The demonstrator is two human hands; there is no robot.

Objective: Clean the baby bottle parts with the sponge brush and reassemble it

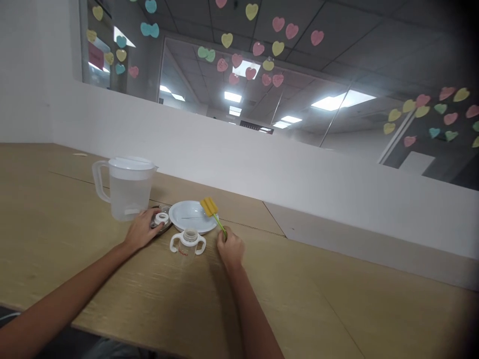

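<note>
My right hand (pixel 231 248) is closed around the green handle of a sponge brush (pixel 209 206), its yellow sponge head raised over the right rim of a white plate (pixel 174 227). My left hand (pixel 143 229) has its thumb and fingers around a white bottle collar (pixel 161 218), at a small round dish (pixel 166 227) partly hidden by the hand. Between my hands a clear baby bottle (pixel 187 248) with two white side handles stands upright and uncapped, in front of the plate.
A lidded clear pitcher (pixel 130 192) holding liquid stands behind my left hand. The wooden table (pixel 299 299) meets a white wall (pixel 209 154) at the back. Above it is a window with heart-shaped sticky notes (pixel 278 48). A small flat piece (pixel 80 154) lies far left.
</note>
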